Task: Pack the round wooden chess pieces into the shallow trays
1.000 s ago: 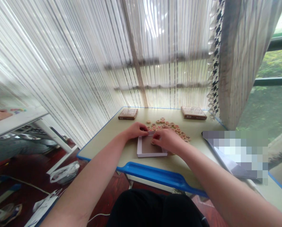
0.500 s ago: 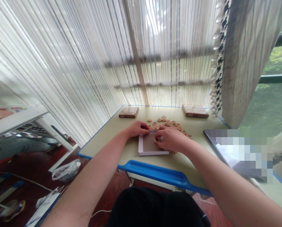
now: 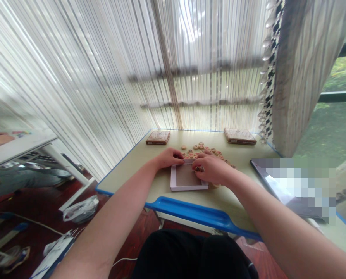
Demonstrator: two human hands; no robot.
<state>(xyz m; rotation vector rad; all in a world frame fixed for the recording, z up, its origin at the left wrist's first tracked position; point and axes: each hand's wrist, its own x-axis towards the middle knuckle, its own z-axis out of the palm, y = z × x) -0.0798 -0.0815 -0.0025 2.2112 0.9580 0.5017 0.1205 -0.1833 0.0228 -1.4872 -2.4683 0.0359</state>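
A shallow white box (image 3: 188,188) with a brown inner base lies near the middle of the desk. At its far left corner, my left hand (image 3: 169,157) has its fingers closed on the rim. My right hand (image 3: 212,167) is over the box's right side, fingers curled around a round wooden Chinese chess piece (image 3: 198,169). Just beyond the box, several more loose chess pieces (image 3: 201,147) with red or dark markings are spread out, partly hidden behind my right hand. A few lie beside the box under my right wrist.
Two flat patterned boxes stand at the back, one on the left (image 3: 158,138) and one on the right (image 3: 240,136). A dark-edged tablet or screen (image 3: 265,186) lies on the right. A blue tray (image 3: 187,209) edges the desk's front. Another person's hand (image 3: 0,139) rests on a table at far left.
My right hand has shifted slightly right and away from the box's centre, with the chess piece in its fingers. My left hand stays on the rim.
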